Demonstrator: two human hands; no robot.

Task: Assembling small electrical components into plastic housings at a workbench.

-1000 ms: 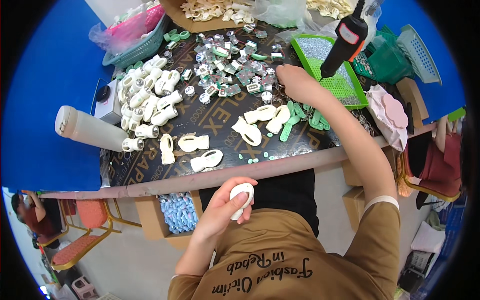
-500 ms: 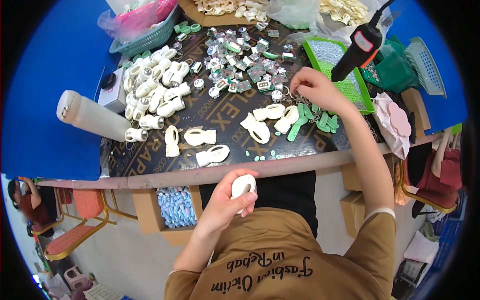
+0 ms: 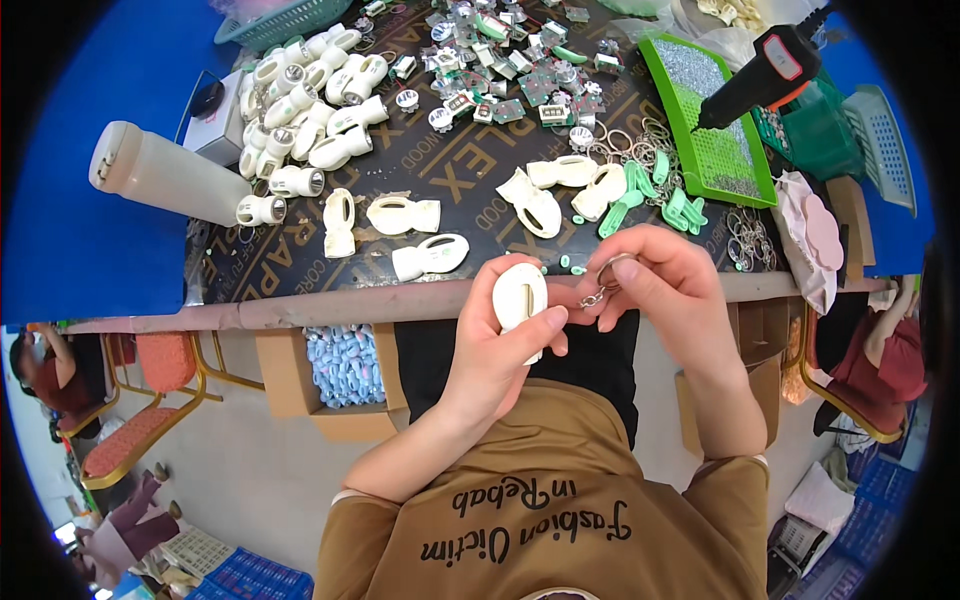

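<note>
My left hand (image 3: 478, 352) is closed around a white oval plastic casing (image 3: 515, 292) with a slot in its face, just above the table's near edge. Close beside it on the right, my right hand (image 3: 672, 292) pinches a metal key ring (image 3: 602, 274) with a short chain dangling toward the casing. Beyond my hands lie cream casing halves (image 3: 532, 205) and green plastic strips (image 3: 622, 205). A heap of loose key rings (image 3: 640, 140) spreads behind the strips.
Assembled white mini flashlights (image 3: 330, 110) pile up at left near a white bottle (image 3: 175, 175). Small circuit boards (image 3: 540, 85) are heaped at the far middle. A black electric screwdriver (image 3: 760, 80) hangs over a green tray (image 3: 690, 165) of small metal parts. A box of blue pieces (image 3: 345, 365) stands below.
My right hand has come back from the key ring heap toward me, now with a key ring in its fingers. My left hand has risen slightly to the right with the casing.
</note>
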